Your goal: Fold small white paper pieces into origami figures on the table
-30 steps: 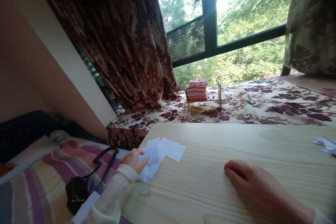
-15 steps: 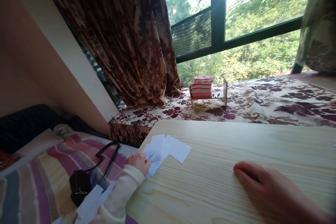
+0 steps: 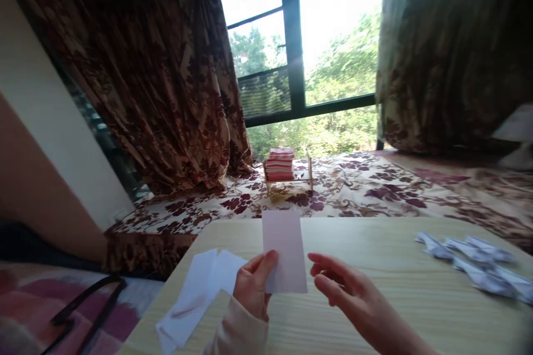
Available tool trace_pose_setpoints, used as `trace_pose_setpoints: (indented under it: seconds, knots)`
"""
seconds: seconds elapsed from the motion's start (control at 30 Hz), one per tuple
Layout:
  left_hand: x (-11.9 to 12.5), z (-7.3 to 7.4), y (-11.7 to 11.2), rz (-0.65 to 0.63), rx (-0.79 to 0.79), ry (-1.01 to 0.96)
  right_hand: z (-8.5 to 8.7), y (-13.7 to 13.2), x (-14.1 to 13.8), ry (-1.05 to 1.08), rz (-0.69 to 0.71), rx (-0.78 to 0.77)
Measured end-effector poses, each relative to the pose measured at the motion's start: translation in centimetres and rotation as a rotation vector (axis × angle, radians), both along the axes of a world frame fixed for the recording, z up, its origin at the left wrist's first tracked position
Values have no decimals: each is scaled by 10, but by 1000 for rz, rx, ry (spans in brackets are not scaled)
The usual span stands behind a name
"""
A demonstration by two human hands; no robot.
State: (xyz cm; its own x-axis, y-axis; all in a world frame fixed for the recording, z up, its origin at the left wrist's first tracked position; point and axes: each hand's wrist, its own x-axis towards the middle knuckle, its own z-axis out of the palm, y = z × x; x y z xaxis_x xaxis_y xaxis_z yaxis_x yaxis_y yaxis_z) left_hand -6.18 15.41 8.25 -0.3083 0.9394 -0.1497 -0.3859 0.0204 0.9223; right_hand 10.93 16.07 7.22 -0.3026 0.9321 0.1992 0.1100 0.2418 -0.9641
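My left hand (image 3: 255,284) pinches a small white rectangular sheet of paper (image 3: 287,249) by its left edge, thumb on the near face. The sheet is held up over the pale wooden table (image 3: 353,316). Just right of the sheet is my right hand (image 3: 343,288), its fingers loosely curved and apart, not touching the paper. To the left, more white paper sheets (image 3: 197,288) lie overlapping on the table. Several folded or twisted white paper pieces (image 3: 478,263) lie at the table's right side.
Behind the table, a flower-patterned cloth (image 3: 345,188) covers a window ledge. On it stands a small wooden rack (image 3: 310,175) with a stack of pink-and-white striped cloths (image 3: 280,165). A bed (image 3: 137,299) with a dark strap (image 3: 89,305) is at the left.
My left hand has picked up one sheet from the pile and brought it to the middle. My right hand has moved close to it, fingers parted. The view has swung right.
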Motion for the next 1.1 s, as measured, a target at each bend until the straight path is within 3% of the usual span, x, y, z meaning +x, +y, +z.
trace_pose_setpoints:
  seconds: [0.1, 0.2, 0.27, 0.53, 0.67, 0.8, 1.1]
  knots:
    - [28, -17, 16, -178, -54, -44, -2, 11, 10, 76, 13, -36]
    - [37, -29, 24, -377, -86, -10, -12, 20, 21, 180, 89, -101]
    - [40, -36, 26, -444, -88, 1, -18, 22, 24, 226, 119, -130]
    - [39, -51, 17, -466, -198, -195, -26, 18, 22, 192, 149, -128]
    - [41, -46, 15, -530, -282, -321, -32, 18, 25, 150, 71, 3]
    - [43, -37, 15, -544, -387, -391, -39, 17, 26, 132, 103, 50]
    - [42, -33, 12, -527, -327, -511, -34, 14, 25, 55, 104, 85]
